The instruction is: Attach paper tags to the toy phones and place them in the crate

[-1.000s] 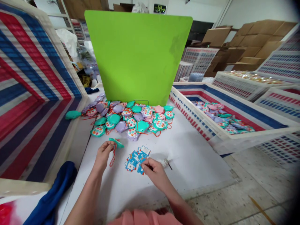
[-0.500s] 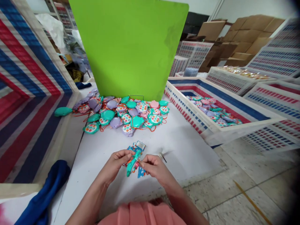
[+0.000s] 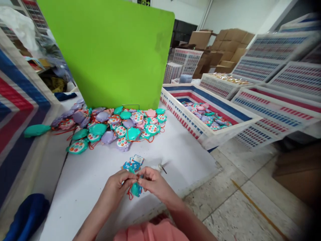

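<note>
A teal animal-shaped toy [image 3: 136, 189] with a red cord hangs between my hands, low over the white table. My left hand [image 3: 119, 183] is closed, thumb and fingers pinching at the toy's upper part. Fingertips of my right hand [image 3: 152, 182] pinch close against the left ones at the same spot; whatever small piece they grip is hidden. Just beyond the hands, blue printed tags [image 3: 132, 163] lie fanned out on the table. To their right is a small round object with a dark pin-like stem [image 3: 162, 167].
A pile of teal, purple and pink button toys [image 3: 120, 129] spans the table before a green panel [image 3: 107, 57]. On the right stands a striped-lined crate [image 3: 205, 137] holding more toys. Stacked crates [image 3: 276, 113] stand beyond it. Another striped crate [image 3: 15, 167] borders the left, with dark blue cloth [image 3: 28, 217].
My hands have come together, fingertips now meeting over the toy. The toy has turned, its teal side now showing and red cord dangling. The view has swung to the right.
</note>
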Tool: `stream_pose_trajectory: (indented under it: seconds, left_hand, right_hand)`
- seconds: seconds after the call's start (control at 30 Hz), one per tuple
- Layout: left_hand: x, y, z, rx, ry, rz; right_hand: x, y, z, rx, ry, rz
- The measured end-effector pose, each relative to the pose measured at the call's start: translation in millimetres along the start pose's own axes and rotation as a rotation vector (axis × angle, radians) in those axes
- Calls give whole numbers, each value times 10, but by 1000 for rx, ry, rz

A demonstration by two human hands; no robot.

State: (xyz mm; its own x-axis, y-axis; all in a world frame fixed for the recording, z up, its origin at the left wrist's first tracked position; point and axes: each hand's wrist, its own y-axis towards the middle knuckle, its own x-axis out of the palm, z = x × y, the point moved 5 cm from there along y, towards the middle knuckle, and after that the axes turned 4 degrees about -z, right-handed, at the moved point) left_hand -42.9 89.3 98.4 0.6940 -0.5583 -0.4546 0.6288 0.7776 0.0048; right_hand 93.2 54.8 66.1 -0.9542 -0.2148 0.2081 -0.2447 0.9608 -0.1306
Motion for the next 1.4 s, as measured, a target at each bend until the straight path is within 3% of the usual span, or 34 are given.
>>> stream_pose_trajectory:
  seconds: [0.2,0.37,0.53,0.67,0.77,0.87,1.03,1.13,1.23,1.4]
  left_hand:
    - [-4,9,167,199,285,71]
    - [-33,-16,257,253,387,111]
    - [133,-94,464,338,500,-136]
    - [236,-116,577,388,543,-169]
    - [237,-110,580,388,454,-171]
    - [171,-91,509,344,209,-145]
    - [36,-28,194,73,-246,54]
    - [12,-28,40,-82,-470,180]
    - [16,-47,-8,-149,-533,226]
    - [12,-88,-48,-167,-486,236]
  right_hand:
    - [54,-38,-20,31,16,-73]
    - [-17,-37,106,150,110,-11]
    - [-33,-12,105,145,198,43]
    - [10,-8,52,117,231,73]
    - [12,-12,46,109,179,82]
    - [-22,-20,33,61,3,95]
    - [-87,-103,-170,-254,-413,254]
    - [-43,-146,-229,-323,-404,218]
    - [12,-165,-261,-320,-431,183]
    - [80,-206,-410,-436,-618,229]
